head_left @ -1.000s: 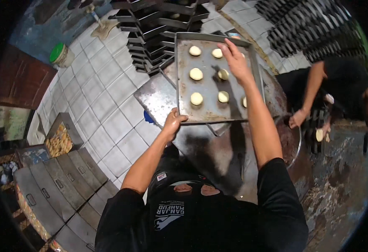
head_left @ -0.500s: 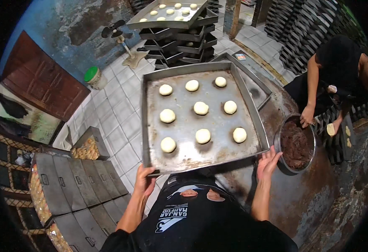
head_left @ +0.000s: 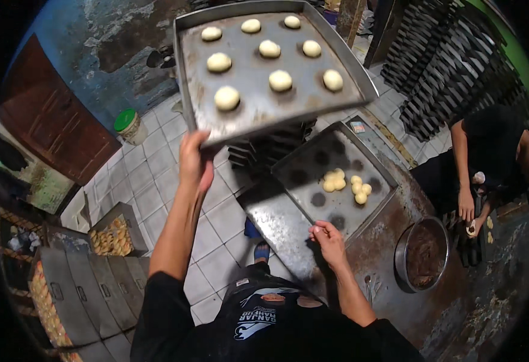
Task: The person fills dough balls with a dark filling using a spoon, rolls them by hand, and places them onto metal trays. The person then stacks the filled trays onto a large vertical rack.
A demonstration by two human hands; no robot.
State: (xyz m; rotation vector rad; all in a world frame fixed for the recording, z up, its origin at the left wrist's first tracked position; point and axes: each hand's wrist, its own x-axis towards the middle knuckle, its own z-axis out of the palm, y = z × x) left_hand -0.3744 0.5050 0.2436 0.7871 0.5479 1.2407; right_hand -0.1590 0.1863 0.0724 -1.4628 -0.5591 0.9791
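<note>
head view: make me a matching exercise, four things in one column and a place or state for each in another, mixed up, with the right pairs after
Things
1. square grey metal tray bearing nine cream dough balls
2. round silver metal bowl
3. white bucket with green lid
4. two clusters of round cream dough balls

Places or states
A. on the white-tiled floor, near the brown door
B. inside the lower square metal tray
C. left hand at its corner
D. holding dark brown filling

Pairs: 1-C, 2-D, 3-A, 4-B
</note>
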